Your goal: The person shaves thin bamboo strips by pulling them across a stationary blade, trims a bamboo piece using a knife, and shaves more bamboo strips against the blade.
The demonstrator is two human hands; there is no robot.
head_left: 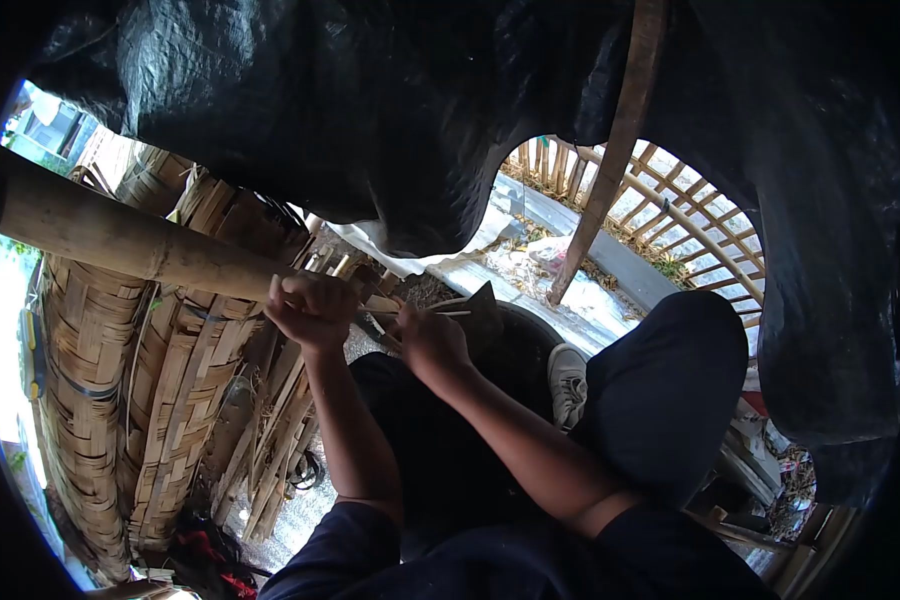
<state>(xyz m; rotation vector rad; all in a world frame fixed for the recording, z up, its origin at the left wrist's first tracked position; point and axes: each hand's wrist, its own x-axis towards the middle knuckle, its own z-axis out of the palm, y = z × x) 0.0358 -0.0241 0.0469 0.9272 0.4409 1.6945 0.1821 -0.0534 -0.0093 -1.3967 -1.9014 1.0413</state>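
Observation:
Near the middle of the view, my left hand [312,308] is closed, right by the end of a thick bamboo pole [120,240]; what its fingers hold is hidden. To its right, my right hand [432,342] is closed around a thin pale strip [454,313] whose end sticks out past the fingers. A dark blade-like piece [380,333] shows between the two hands, and I cannot tell which hand grips it. Behind my right hand is a dark pointed object [485,310].
Woven bamboo rolls [85,400] stand at the left, with split bamboo pieces [275,450] beside them. Black sheeting [370,110] hangs overhead, crossed by a wooden post [610,170]. A bamboo lattice [690,215] is at the upper right; my shoe [568,385] is below.

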